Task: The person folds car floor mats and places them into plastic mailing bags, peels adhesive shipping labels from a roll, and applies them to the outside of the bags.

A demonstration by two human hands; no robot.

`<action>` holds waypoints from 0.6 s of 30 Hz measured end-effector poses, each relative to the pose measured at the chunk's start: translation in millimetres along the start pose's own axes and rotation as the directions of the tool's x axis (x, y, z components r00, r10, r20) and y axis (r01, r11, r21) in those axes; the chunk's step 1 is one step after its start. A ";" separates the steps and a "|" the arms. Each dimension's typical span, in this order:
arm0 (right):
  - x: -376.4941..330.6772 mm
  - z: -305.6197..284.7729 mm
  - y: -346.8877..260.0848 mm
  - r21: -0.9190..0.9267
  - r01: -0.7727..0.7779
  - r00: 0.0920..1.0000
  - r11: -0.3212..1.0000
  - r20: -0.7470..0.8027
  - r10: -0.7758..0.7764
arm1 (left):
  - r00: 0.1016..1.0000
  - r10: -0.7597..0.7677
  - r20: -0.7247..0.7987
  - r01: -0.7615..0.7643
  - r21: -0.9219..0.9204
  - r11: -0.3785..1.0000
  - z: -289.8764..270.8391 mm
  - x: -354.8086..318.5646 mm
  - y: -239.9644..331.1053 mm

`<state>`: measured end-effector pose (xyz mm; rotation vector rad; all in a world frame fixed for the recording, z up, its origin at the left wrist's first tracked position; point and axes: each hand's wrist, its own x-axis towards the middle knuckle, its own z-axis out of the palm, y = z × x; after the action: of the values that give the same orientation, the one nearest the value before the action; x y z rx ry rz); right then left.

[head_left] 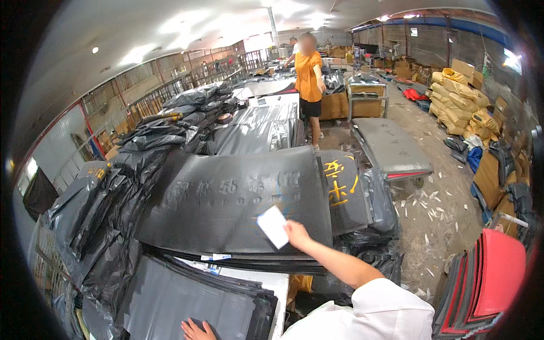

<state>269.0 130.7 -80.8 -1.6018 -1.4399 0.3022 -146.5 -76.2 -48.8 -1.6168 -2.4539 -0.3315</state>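
My right hand point(296, 233) is closed on the edge of a white card point(272, 226), held over a large black mat point(221, 226) with raised lettering. This mat lies on top of a stack of similar dark mats. My left hand point(198, 331) rests at the bottom edge of the view, fingers spread on a smooth dark grey sheet point(187, 292) that tops a nearer, lower stack. To the right of the big mat lies a smaller black mat point(343, 192) with yellow characters.
Black plastic-wrapped bundles point(127, 170) line the left side. A person in an orange top point(308, 76) stands beyond the stacks. A cart with a grey mat point(391, 146) is at right, red and black mats point(498, 272) at lower right, and yellow sacks point(456, 102) farther back.
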 end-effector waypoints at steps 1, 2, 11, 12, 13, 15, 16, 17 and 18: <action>27.3 -4.5 -5.5 0.328 -0.105 0.987 0.939 -0.080 0.138 | 1.000 -0.025 0.006 0.026 -0.013 1.000 -7.2 1.2 -2.1; 62.0 -21.8 -13.3 0.226 -0.058 0.967 0.972 -0.229 0.111 | 0.999 -0.046 -0.012 0.046 0.037 0.998 3.1 0.4 -19.0; 123.6 -109.9 -86.5 0.653 -0.218 0.974 0.725 0.103 0.201 | 1.000 -0.006 0.007 0.006 0.024 1.000 6.1 -2.9 -16.8; 109.0 -93.3 -82.3 0.628 -0.238 0.971 0.741 0.147 0.187 | 1.000 0.005 -0.011 -0.005 0.000 1.000 4.5 0.2 -12.5; 93.1 -75.8 -69.9 0.600 -0.257 0.966 0.757 0.192 0.175 | 1.000 0.002 -0.005 -0.002 -0.007 1.000 2.1 1.5 -8.6; 63.9 -54.0 -46.4 0.529 -0.522 0.843 0.669 0.441 0.309 | 1.000 -0.018 0.007 0.018 -0.008 1.000 -2.6 1.3 -5.5; 50.5 -46.2 -40.3 0.567 -0.588 0.801 0.577 0.508 0.317 | 1.000 0.001 -0.029 -0.001 0.023 1.000 2.9 2.3 -13.4; 44.3 -47.2 -35.1 0.594 -0.644 0.760 0.482 0.567 0.316 | 1.000 -0.005 -0.030 0.006 0.022 1.000 2.1 2.8 -14.6; 44.8 -49.3 -30.1 0.631 -0.665 0.747 0.399 0.567 0.347 | 0.999 -0.012 -0.031 0.013 0.021 1.000 -0.9 2.3 -15.8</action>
<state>296.9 143.8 -14.4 -1.1511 -0.7233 1.4875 -162.0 -80.5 -48.7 -1.5767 -2.4373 -0.3282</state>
